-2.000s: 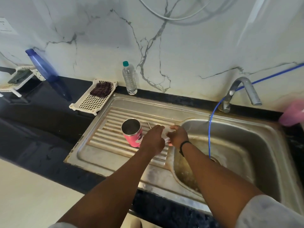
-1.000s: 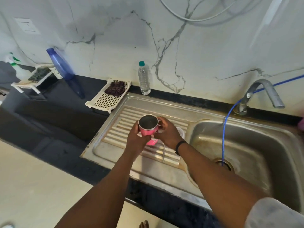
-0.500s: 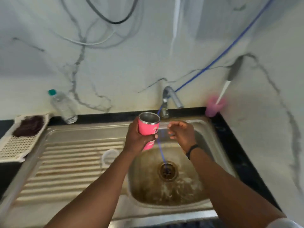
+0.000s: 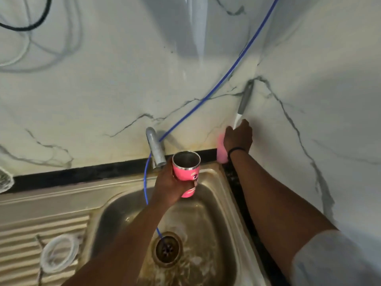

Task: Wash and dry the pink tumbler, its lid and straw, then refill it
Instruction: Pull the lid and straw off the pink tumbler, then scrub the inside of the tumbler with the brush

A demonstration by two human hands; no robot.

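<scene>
My left hand (image 4: 168, 185) grips the pink tumbler (image 4: 186, 172) upright over the sink basin (image 4: 218, 213), just below the tap (image 4: 155, 148); its steel inside shows and it has no lid on. The clear lid (image 4: 59, 252) lies on the ribbed drainboard at lower left, with the thin straw (image 4: 39, 256) beside it. My right hand (image 4: 238, 137) reaches to the back right corner and closes round the white and grey handle of a brush (image 4: 244, 102) that stands in a pink holder (image 4: 221, 150).
A blue hose (image 4: 206, 98) runs from the upper right wall past the tap down into the drain (image 4: 167, 248). The basin bottom is wet. Black counter edge (image 4: 82, 172) runs along the marble wall. A white basket edge (image 4: 5, 180) shows at far left.
My left hand lifted the tumbler off the drainboard and carried it over the basin. My right hand let go of the lid, then reached to the brush in the corner.
</scene>
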